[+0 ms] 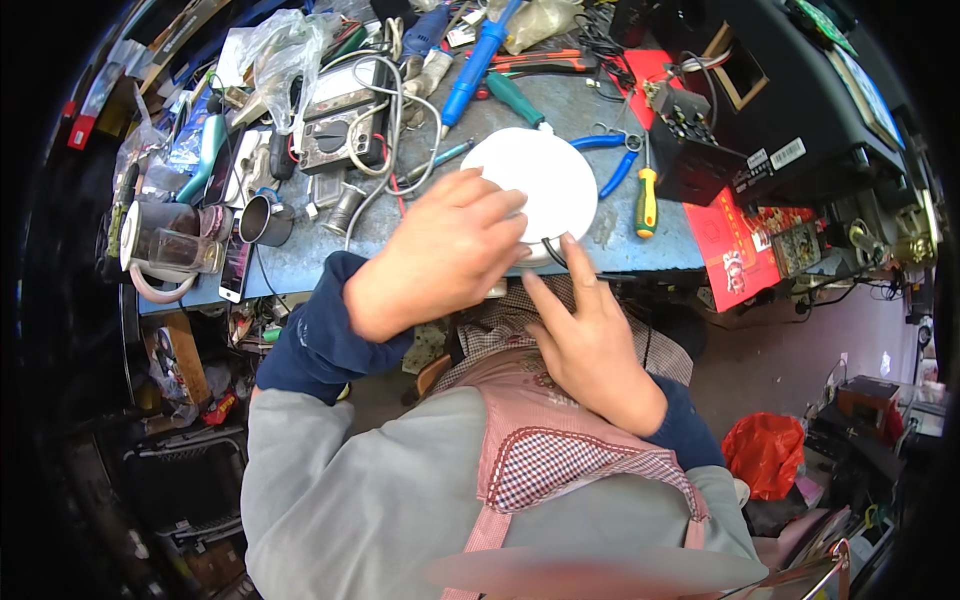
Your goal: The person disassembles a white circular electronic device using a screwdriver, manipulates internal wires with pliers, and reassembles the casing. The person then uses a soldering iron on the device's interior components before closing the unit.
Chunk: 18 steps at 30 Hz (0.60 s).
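Disc (560, 180) sat at the near edge of the bench (612, 235), my left hand (445, 250) over its left side and my right hand (595, 340) at its near rim, next to a short cord (552, 252). Left of it came the multimeter (325, 140) with a cable (437, 120) looping between the two, then cup (268, 222), phone (236, 262) and jug (145, 245) in that order, jug outermost. Tool handle (515, 98) lay just behind the disc; pliers (618, 168) lay just right, then screwdriver (647, 205), then a paper sheet (715, 245) in front of the cabinet (775, 100).
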Motion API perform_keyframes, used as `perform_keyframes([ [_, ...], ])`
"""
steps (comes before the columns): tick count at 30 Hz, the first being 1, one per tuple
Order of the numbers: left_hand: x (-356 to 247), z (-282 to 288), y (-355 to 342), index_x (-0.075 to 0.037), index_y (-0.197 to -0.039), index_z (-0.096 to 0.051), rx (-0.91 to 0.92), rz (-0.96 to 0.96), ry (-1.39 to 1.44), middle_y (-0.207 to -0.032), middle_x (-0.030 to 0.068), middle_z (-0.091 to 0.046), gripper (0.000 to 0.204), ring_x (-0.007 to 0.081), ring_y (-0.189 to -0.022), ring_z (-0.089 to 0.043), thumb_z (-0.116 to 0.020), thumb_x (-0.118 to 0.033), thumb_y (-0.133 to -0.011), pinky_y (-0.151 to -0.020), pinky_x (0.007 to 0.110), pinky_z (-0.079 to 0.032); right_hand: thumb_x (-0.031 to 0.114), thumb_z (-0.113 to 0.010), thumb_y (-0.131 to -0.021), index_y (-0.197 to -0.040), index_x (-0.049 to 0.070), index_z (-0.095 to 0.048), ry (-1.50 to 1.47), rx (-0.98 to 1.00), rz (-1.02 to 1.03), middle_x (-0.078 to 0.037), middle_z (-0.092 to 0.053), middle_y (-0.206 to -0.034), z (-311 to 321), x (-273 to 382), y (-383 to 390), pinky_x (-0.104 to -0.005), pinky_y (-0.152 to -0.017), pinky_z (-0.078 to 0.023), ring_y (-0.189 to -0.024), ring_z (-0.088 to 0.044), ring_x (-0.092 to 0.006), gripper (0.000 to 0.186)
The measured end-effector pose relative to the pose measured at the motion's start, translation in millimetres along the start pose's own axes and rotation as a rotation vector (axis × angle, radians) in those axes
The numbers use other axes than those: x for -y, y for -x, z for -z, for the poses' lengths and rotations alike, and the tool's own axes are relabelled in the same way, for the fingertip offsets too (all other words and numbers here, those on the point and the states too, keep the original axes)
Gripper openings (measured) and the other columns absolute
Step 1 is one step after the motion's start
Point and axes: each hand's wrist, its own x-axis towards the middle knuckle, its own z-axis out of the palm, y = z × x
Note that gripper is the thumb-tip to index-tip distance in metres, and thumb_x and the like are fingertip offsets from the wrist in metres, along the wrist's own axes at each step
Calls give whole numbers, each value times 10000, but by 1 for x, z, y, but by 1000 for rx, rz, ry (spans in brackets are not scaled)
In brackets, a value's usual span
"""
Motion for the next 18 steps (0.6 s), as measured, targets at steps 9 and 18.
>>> perform_keyframes([
  [9, -32, -27, -24, 71, -875, -728, -10, -162, -657, -961, 337, -731, 290, 301, -705, -663, -676, -209, -825, -585, 380, -538, -38, -757, -920, -1069, -4, -786, -257, -161, -69, -173, -743, -925, 55, -16, -111, -408, -690, -572, -787, -732, -350, 156],
  [18, -28, -40, -17, 152, -989, -775, -97, -160, -578, -1013, 421, -744, 406, 459, -827, -761, -649, -207, -847, -697, 526, -636, 188, -791, -863, -1007, 89, -863, -3, 478, 93, -158, -809, -928, -60, -65, -261, -494, -842, -609, -907, -774, -388, 189],
])
